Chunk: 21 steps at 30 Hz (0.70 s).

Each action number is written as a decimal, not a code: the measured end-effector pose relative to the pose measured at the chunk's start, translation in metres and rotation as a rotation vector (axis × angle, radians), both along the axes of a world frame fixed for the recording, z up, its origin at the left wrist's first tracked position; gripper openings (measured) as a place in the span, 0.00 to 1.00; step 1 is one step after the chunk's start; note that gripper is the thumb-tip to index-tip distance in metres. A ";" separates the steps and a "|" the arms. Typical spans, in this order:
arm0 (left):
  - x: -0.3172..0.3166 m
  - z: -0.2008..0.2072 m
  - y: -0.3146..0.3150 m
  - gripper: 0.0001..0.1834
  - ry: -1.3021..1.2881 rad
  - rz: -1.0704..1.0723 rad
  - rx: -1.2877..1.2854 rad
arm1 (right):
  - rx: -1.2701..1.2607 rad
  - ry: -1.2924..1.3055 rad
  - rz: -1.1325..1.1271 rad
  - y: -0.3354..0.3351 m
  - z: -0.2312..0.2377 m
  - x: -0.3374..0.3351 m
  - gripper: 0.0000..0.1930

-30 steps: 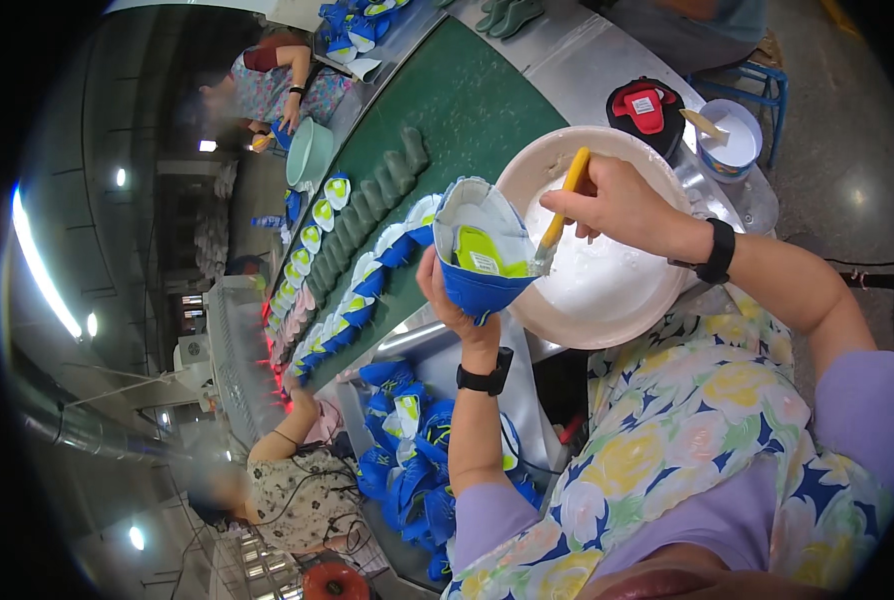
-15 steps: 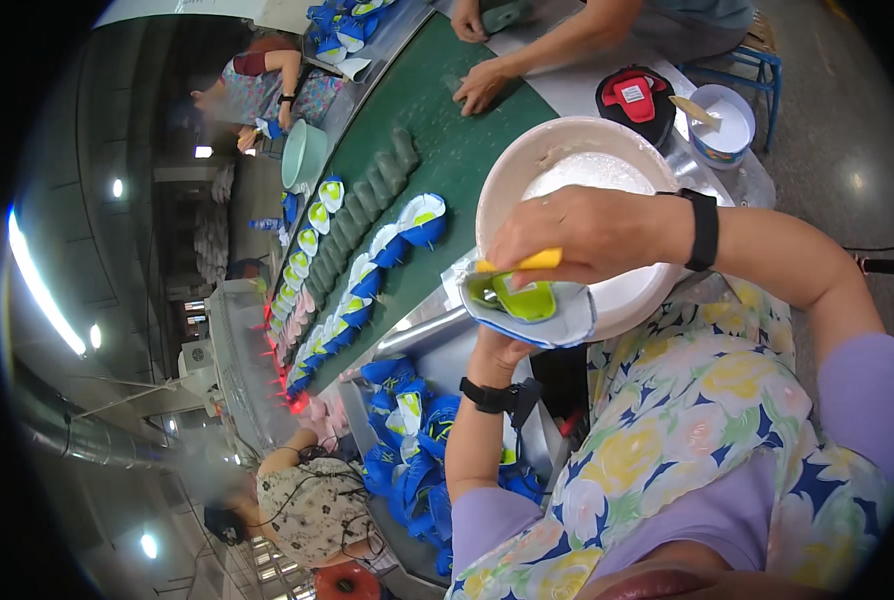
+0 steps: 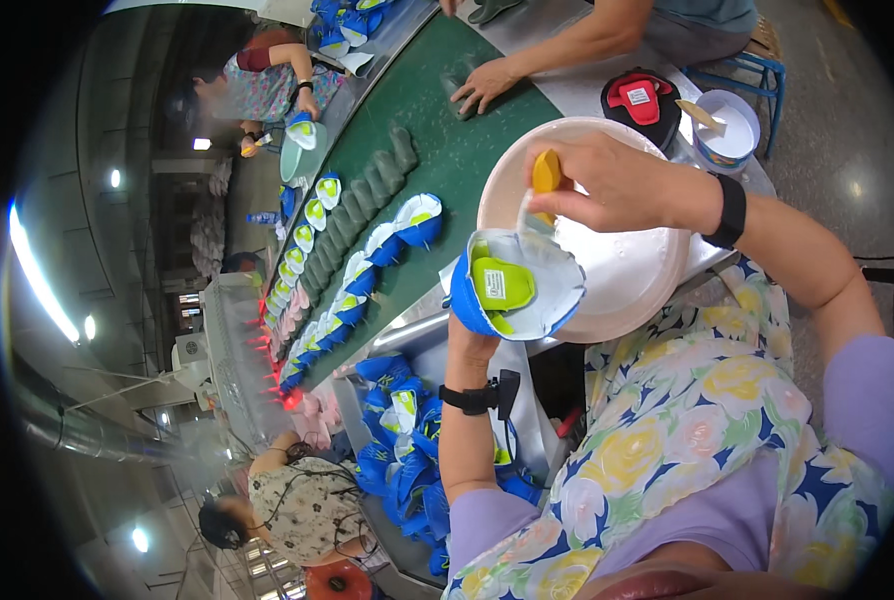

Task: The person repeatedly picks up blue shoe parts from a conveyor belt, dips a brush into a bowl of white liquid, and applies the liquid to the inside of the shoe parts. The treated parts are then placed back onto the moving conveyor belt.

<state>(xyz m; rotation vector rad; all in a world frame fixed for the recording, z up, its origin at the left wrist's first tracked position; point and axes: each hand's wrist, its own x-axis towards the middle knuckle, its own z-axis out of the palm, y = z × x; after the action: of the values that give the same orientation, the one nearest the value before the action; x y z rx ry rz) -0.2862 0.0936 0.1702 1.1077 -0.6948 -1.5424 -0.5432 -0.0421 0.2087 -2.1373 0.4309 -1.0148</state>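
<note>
So mid-frame I've got my left grip [image 3: 472, 343] clutching a blue shoe upper [image 3: 520, 290] from below, right grip [image 3: 607, 185] pinching a yellow-handled brush [image 3: 546, 172] over the pale basin [image 3: 505, 185]

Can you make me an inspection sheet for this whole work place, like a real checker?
Surface: green belt with a row of dark shapes and rows of blue-and-white shoe pieces.
Job's things: held shoe piece, yellow brush at its rim (touching or not, I can't tell), pink bowl of white liquid.
Clutter: blue heap; pot with another brush in it; red-and-black thing.
Hands: left hand under the shoe piece, mostly hidden; right hand grips the brush.
Cables: thin dark line at the right, maybe a cable.
Surroundings: another person's hand over the belt; two more people at left; blue stool.
</note>
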 end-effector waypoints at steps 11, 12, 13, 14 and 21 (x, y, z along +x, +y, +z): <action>0.099 -0.089 -0.021 0.20 -0.571 0.321 -0.362 | 0.268 0.022 -0.171 0.000 -0.002 0.016 0.15; 0.109 -0.088 -0.039 0.16 -0.485 0.318 -0.254 | 0.296 0.019 -0.196 0.001 -0.008 0.012 0.15; 0.119 -0.082 -0.053 0.13 -0.407 0.328 -0.148 | 0.320 0.009 -0.211 0.000 -0.014 0.008 0.15; 0.127 -0.086 -0.068 0.12 -0.379 0.357 -0.166 | 0.345 -0.002 -0.224 0.000 -0.018 0.005 0.15; 0.159 -0.147 -0.150 0.25 -0.228 0.470 0.016 | 0.463 0.154 -0.220 0.003 -0.025 -0.013 0.11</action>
<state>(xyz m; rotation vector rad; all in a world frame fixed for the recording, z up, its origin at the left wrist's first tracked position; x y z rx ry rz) -0.1270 -0.0566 0.0234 1.3600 -0.5234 -1.0345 -0.5558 -0.0388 0.1840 -1.7773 0.8994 -0.7745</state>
